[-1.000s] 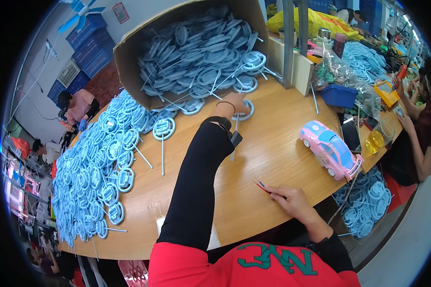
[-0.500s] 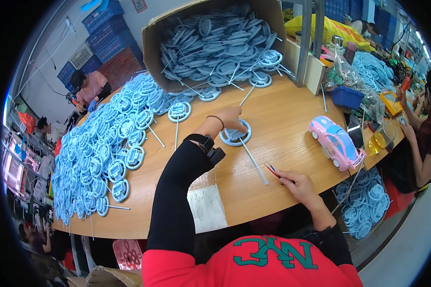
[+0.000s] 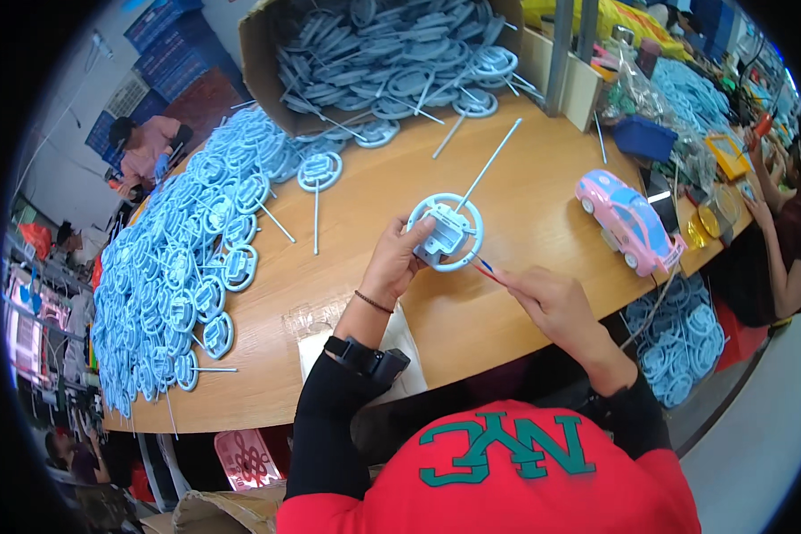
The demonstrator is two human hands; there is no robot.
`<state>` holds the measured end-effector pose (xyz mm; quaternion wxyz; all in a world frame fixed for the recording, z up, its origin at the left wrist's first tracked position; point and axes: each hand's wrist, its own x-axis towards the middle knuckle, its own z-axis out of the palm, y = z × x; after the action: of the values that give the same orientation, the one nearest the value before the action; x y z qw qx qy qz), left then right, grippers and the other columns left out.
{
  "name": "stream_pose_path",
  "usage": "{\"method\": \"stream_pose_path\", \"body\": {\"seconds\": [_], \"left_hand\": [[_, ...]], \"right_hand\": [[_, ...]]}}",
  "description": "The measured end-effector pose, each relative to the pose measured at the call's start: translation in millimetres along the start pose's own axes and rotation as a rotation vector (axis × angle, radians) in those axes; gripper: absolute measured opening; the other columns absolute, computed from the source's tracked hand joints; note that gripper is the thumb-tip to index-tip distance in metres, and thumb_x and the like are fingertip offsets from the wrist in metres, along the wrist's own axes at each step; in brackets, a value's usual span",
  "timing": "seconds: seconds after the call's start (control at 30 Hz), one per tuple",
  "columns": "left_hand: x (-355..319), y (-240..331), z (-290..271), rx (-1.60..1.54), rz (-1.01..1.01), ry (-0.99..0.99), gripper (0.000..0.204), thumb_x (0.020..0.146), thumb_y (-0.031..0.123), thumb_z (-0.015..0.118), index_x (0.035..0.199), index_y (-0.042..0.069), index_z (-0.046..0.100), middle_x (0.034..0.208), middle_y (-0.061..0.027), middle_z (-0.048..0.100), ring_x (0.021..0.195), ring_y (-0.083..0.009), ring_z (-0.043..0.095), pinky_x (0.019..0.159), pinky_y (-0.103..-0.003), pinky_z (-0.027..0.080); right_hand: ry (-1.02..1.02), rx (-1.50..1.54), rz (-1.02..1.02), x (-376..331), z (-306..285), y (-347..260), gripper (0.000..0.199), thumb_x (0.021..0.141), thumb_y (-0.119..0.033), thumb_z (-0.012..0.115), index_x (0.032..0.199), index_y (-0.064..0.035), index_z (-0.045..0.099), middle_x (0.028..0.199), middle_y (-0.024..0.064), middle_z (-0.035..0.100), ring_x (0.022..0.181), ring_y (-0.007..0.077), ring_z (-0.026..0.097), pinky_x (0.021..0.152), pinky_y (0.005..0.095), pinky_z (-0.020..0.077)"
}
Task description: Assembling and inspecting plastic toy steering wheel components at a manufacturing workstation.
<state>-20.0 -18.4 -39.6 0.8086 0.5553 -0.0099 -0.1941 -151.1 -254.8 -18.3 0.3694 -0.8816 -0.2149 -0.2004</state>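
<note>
My left hand point(image 3: 396, 260) grips a light blue plastic toy steering wheel point(image 3: 446, 232) with a long thin shaft pointing up and right, held just above the wooden table point(image 3: 356, 222). My right hand point(image 3: 547, 303) pinches a small thin red-and-blue tool point(image 3: 488, 266) whose tip touches the wheel's lower right rim. Both hands meet over the table's near edge.
An open cardboard box point(image 3: 392, 53) full of the same blue wheels stands at the back. A large heap of wheels point(image 3: 182, 267) covers the table's left. A pink toy car point(image 3: 629, 221) sits at the right. Another person's arm point(image 3: 783, 222) shows at the far right.
My left hand has drawn the wheel from the box area toward me and tilted it up. My right hand has brought the small tool to its rim.
</note>
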Motion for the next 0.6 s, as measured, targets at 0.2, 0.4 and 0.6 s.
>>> {"method": "stream_pose_path", "body": {"seconds": [0.2,0.4,0.6], "left_hand": [[-30.9,-7.6,26.9,-0.055,0.034,-0.138,0.033,0.094,0.021,0.063,0.119,0.003,0.051,0.105,-0.0068,0.063,0.093,-0.0181,0.066,0.079,-0.036,0.058],[-33.3,-23.6,34.3,-0.150,0.012,-0.098,0.028,0.099,0.027,0.054,0.118,0.007,0.053,0.103,-0.0044,0.063,0.095,-0.0167,0.064,0.079,-0.037,0.057],[-30.2,-32.2,31.4,-0.214,0.057,-0.063,0.026,0.100,0.025,0.052,0.121,0.009,0.052,0.107,-0.0051,0.063,0.096,-0.0170,0.064,0.079,-0.038,0.057]], "right_hand": [[-0.067,-0.203,0.063,14.0,6.4,-9.2,0.027,0.084,-0.008,0.060,0.109,-0.0127,0.068,0.081,0.0102,0.064,0.072,0.0303,0.065,0.062,0.0407,0.0519],[-0.086,-0.206,0.075,16.8,9.9,-7.4,0.027,0.085,-0.010,0.059,0.110,-0.0138,0.069,0.083,0.0108,0.066,0.074,0.0305,0.065,0.064,0.0409,0.0520],[-0.048,-0.128,0.073,18.8,16.2,-3.1,0.026,0.085,-0.011,0.062,0.109,-0.0146,0.070,0.084,0.0104,0.066,0.074,0.0298,0.065,0.064,0.0399,0.0519]]}}
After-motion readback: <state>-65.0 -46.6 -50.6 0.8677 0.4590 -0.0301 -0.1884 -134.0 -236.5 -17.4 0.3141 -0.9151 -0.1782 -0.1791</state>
